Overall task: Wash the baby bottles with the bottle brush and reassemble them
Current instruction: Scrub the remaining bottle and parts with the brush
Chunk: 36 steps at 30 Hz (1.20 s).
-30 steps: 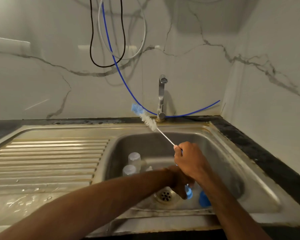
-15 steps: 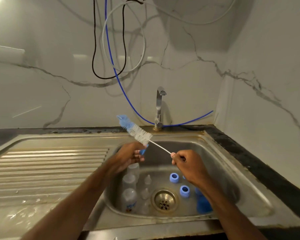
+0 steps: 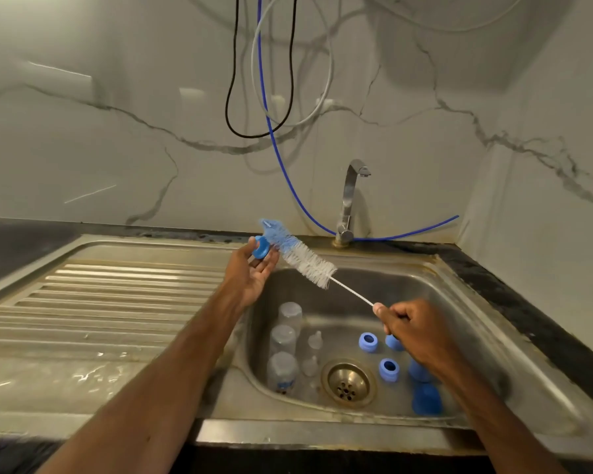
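In the middle of the frame the left hand (image 3: 250, 273) is raised over the sink's back edge, its grip pinched on a blue screw ring (image 3: 262, 247) between thumb and fingertips. The bottle brush (image 3: 305, 261) slants across from there towards the lower right, its blue tip just beside the ring. The right hand (image 3: 413, 331) has its grip clamped on the thin wire handle.

Below, in the sink (image 3: 459, 292), three clear bottles (image 3: 282, 338) lie in a row along the left wall, with two clear teats (image 3: 315, 340) just beside them. The drain (image 3: 348, 383) sits at the basin's centre. To its right lie two more blue rings (image 3: 368, 342). A third is partly hidden by the right hand. A blue cap (image 3: 426, 400) stands near the front right, and the right wrist covers what may be another behind it.

The ribbed drainboard (image 3: 100, 302) fills the left of the frame. The tap (image 3: 350, 200) stands at the back, with a blue hose (image 3: 278, 148) running past its base. A black cable (image 3: 233, 80) and a grey cable (image 3: 327, 80) hang on the marble wall (image 3: 83, 148) above. A dark surface (image 3: 528, 319) borders the sink on the right.
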Each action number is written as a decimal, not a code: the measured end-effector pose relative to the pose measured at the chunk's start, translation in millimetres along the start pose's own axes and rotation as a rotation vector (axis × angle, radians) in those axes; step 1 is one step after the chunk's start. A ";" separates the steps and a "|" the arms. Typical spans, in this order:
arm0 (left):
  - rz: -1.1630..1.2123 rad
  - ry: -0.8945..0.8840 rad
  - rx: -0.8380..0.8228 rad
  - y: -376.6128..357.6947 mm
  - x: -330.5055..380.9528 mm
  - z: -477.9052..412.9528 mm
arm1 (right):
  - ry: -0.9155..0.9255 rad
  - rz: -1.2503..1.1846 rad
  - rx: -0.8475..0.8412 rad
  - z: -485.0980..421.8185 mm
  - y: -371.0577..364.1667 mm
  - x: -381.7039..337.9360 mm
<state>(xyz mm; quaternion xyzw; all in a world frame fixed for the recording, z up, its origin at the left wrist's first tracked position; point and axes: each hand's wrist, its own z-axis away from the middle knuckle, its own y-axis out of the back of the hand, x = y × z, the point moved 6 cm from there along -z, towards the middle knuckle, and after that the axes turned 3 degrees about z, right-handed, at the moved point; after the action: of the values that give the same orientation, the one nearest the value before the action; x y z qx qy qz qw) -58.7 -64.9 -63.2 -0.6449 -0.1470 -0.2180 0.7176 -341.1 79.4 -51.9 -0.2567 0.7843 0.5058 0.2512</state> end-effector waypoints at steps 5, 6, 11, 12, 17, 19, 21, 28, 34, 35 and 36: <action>0.048 -0.126 0.093 11.7 11.6 -9.4 | 0.016 0.009 -0.005 0.7 -1.0 3.6; 0.018 -0.131 0.092 13.4 12.7 -10.2 | 0.017 0.016 -0.013 0.9 -1.8 4.0; -0.173 -0.103 0.009 6.1 8.2 -9.1 | 0.054 0.066 -0.043 4.9 -4.4 1.3; -0.212 -0.111 -0.002 3.9 6.1 -8.6 | 0.063 0.078 -0.045 4.9 -5.0 0.2; -0.261 -0.135 -0.005 4.0 -1.9 -11.0 | 0.018 0.064 -0.046 3.3 -5.8 4.6; -0.294 -0.147 -0.006 5.7 -2.9 -14.1 | -0.023 0.034 -0.093 5.3 -8.8 2.9; -0.319 -0.169 -0.016 3.2 -3.1 -14.2 | -0.086 -0.030 -0.195 9.3 -13.3 -2.3; -0.281 -0.056 -0.043 0.3 -18.5 -12.6 | -0.288 -0.243 -0.398 17.0 -21.4 -8.6; -0.213 0.017 -0.137 -6.4 -24.4 -7.5 | -0.421 -0.391 -0.536 25.4 -30.8 -20.2; -0.224 0.027 -0.157 -8.7 -25.4 -5.7 | -0.456 -0.439 -0.570 27.2 -32.9 -23.0; -0.241 0.041 -0.172 -11.1 -27.6 -3.7 | -0.489 -0.489 -0.608 28.9 -35.0 -25.8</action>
<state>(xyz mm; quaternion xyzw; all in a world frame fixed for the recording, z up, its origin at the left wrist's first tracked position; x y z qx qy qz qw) -88.3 -66.0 -67.7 -0.6771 -0.1895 -0.3273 0.6313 -295.1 97.4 -68.7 -0.3693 0.4346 0.6846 0.4540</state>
